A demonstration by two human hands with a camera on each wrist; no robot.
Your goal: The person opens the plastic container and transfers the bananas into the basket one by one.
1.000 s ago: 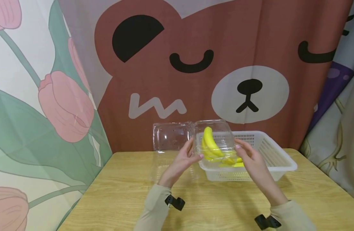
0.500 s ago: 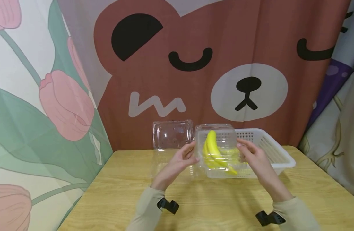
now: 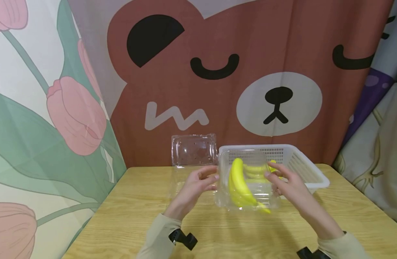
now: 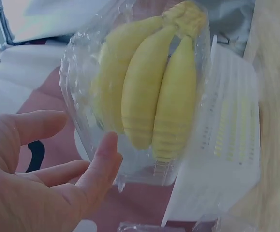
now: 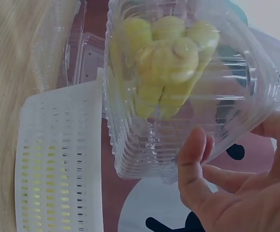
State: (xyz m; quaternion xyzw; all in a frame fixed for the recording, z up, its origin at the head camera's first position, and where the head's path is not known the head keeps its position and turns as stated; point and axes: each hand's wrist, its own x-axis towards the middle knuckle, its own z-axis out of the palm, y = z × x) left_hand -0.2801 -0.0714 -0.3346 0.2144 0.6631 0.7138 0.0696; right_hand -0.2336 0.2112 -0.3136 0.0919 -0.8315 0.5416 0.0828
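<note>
A clear plastic clamshell container [image 3: 224, 196] with a bunch of yellow bananas [image 3: 238, 180] in it hangs tilted in front of the basket, over the table. My right hand [image 3: 287, 181] pinches the container's right side; in the right wrist view its bent fingertips [image 5: 196, 145] are at a lower corner. My left hand [image 3: 195, 189] is at the opposite side, fingers spread and loosely bent, with fingertips [image 4: 108, 142] right at the container's edge. The bananas' joined stem end [image 4: 185, 18] shows in the left wrist view.
A white slotted plastic basket [image 3: 310, 167] stands behind the container, with more yellow bananas [image 3: 273, 164] in it. Left of it on the wooden table [image 3: 136, 212], another clear clamshell [image 3: 193, 151] stands open against the bear-printed curtain [image 3: 166, 86].
The container with the bananas has come down and toward me, tipping more upright to my view. My left hand, which gripped its side, has loosened and drawn slightly left.
</note>
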